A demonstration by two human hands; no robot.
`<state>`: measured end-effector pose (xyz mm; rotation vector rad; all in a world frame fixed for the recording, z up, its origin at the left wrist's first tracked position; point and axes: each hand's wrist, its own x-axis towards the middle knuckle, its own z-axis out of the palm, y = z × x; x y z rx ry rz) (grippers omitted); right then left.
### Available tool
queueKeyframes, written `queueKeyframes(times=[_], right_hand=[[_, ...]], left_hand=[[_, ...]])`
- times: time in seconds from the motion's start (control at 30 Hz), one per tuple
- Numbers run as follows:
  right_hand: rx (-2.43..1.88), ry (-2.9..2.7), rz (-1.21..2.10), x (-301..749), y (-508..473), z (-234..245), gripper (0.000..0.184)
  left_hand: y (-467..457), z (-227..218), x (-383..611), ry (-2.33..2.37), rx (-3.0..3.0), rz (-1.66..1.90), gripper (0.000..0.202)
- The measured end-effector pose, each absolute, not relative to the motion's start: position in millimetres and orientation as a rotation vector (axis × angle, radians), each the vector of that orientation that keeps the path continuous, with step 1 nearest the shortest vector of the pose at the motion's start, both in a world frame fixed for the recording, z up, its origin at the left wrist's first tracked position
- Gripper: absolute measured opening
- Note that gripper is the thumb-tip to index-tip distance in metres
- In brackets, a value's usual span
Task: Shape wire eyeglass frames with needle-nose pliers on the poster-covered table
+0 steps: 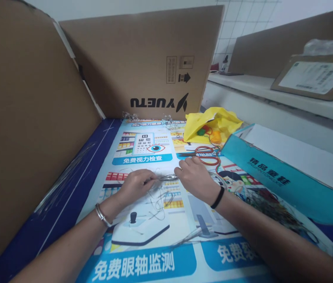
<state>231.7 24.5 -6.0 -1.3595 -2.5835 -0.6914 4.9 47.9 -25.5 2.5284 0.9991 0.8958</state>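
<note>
My left hand (137,184) and my right hand (194,175) rest close together on a printed poster (142,259) that covers the table. Both are closed in a pinch on a small silvery piece (168,177) stretched between them. Thin clear threads or wires (159,202) lie in loose loops under and in front of my left hand. A silver bangle circles my left wrist and a black band my right wrist.
Cardboard panels (142,59) stand at the back and along the left. A yellow bag (210,124) with coloured beads and red cord loops (209,155) lies behind my right hand. A teal box (275,179) sits at the right, with a pile of thin wires (272,208) beside it.
</note>
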Motion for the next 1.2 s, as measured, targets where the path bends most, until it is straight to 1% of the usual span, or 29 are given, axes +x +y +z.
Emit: queueKeyframes(times=[0.13,0.33,0.6,0.83,1.07,1.2], right_hand=[[-1.374,-2.603,-0.69,231.4,26.0,-8.4,0.01],[-1.392,-2.599,-0.649,230.4,27.0,-9.8,0.012],[-1.393,-2.603,-0.65,229.1,25.6,-11.7,0.011],[-1.369,-2.589,-0.708,227.3,24.7,-13.3,0.012],[-1.346,-2.6,-0.755,225.8,25.4,-15.4,0.01],[-1.367,-2.603,-0.756,225.6,24.7,-14.6,0.013]], left_hand=[[50.1,-23.8,4.5,0.981,2.535,0.803,0.01],[55.4,-24.4,0.1,0.888,2.489,0.777,0.012],[56.6,-26.9,-3.5,0.775,2.548,0.733,0.007],[52.3,-21.6,-0.2,0.614,2.769,0.709,0.016],[48.6,-23.9,1.6,0.639,2.809,0.744,0.018],[46.5,-24.3,3.1,0.704,2.667,0.875,0.016]])
